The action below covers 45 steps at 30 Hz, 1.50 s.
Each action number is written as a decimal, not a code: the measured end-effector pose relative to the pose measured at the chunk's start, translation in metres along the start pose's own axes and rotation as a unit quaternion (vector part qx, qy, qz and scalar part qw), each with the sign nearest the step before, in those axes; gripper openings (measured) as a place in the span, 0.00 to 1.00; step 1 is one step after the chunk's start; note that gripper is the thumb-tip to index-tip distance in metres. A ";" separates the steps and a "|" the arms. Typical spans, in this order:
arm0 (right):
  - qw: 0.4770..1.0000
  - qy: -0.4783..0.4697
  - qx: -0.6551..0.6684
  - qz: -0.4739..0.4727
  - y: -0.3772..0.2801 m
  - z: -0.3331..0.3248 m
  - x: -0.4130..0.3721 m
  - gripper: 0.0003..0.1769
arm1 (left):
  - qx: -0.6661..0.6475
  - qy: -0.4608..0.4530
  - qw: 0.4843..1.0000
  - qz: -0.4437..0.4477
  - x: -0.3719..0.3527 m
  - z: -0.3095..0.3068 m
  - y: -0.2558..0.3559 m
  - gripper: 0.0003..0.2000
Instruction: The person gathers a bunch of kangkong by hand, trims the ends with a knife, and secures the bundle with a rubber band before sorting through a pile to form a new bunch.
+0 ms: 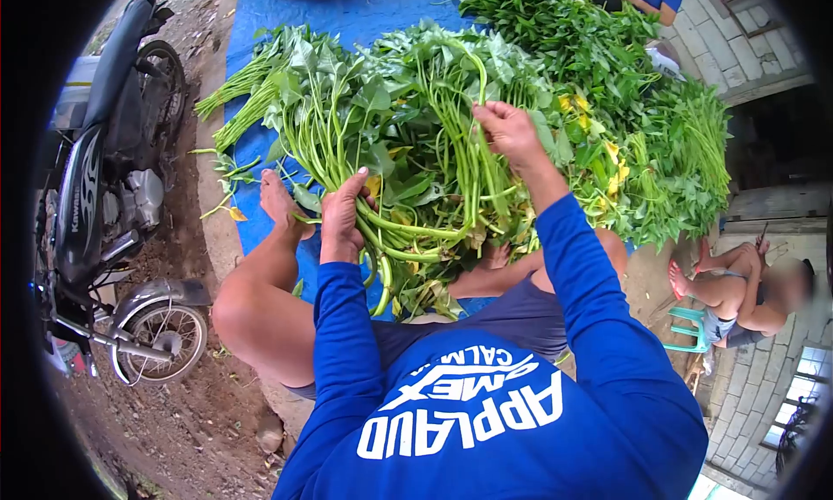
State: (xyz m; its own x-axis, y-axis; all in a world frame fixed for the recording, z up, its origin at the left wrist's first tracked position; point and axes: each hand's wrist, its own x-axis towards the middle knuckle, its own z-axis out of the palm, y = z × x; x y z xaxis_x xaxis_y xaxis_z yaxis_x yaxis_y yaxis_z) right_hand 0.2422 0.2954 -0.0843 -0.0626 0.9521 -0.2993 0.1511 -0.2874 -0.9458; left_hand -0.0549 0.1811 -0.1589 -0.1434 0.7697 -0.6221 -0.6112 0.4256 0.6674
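Our left hand [341,218], centre-left of the frame, is curled tight. Our right hand [508,135], higher at centre, pinches closed, both arms outstretched.

Smooth, faintly glossy green stalks [408,231] with soft matt leaves [382,92]. Beneath, blue woven plastic tarp [347,18], dull in sheen. Sleeves [343,326] of smooth knit cloth. Glossy black plastic and bare grey metal on the motorcycle [87,187]. Rough matt earth [200,430]; smooth turquoise plastic stool [692,314].
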 end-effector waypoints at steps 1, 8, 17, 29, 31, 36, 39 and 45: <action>0.998 -0.005 0.034 -0.055 -0.014 -0.008 -0.005 0.18 | -0.008 -0.011 1.000 0.000 -0.002 0.005 0.000 0.14; 0.985 0.042 -0.069 -0.153 -0.062 -0.021 -0.064 0.25 | 0.005 -0.030 1.000 0.001 -0.011 0.022 -0.008 0.18; 0.903 0.128 -0.310 -0.267 -0.036 0.056 -0.104 0.21 | -0.007 -0.057 0.998 -0.035 0.006 0.024 -0.048 0.22; 0.915 -0.073 -0.382 -0.107 0.107 0.122 -0.106 0.20 | -0.171 -0.151 0.967 -0.113 0.035 0.001 -0.122 0.33; 0.904 -0.091 -0.400 -0.118 0.101 0.130 -0.109 0.17 | -0.096 -0.121 0.985 -0.082 0.037 0.005 -0.120 0.25; 0.885 -0.002 -0.416 -0.209 0.111 0.129 -0.137 0.21 | -0.123 -0.047 0.991 -0.026 0.035 0.009 -0.119 0.09; 0.936 -0.001 -0.262 -0.234 0.120 0.131 -0.143 0.28 | -0.157 -0.039 0.987 0.011 0.010 0.025 -0.090 0.08; 0.952 -0.088 -0.192 -0.223 0.110 0.133 -0.123 0.25 | -0.105 -0.025 0.985 0.135 0.015 0.012 -0.068 0.08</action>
State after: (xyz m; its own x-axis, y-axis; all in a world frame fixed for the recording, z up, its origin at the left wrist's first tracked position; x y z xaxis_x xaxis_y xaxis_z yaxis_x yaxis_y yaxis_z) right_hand 0.1350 0.1327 -0.1681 -0.3646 0.9283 0.0731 0.4182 0.2334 -0.8779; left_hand -0.0062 0.1689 -0.2087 -0.2874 0.8665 -0.4081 -0.7041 0.0977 0.7033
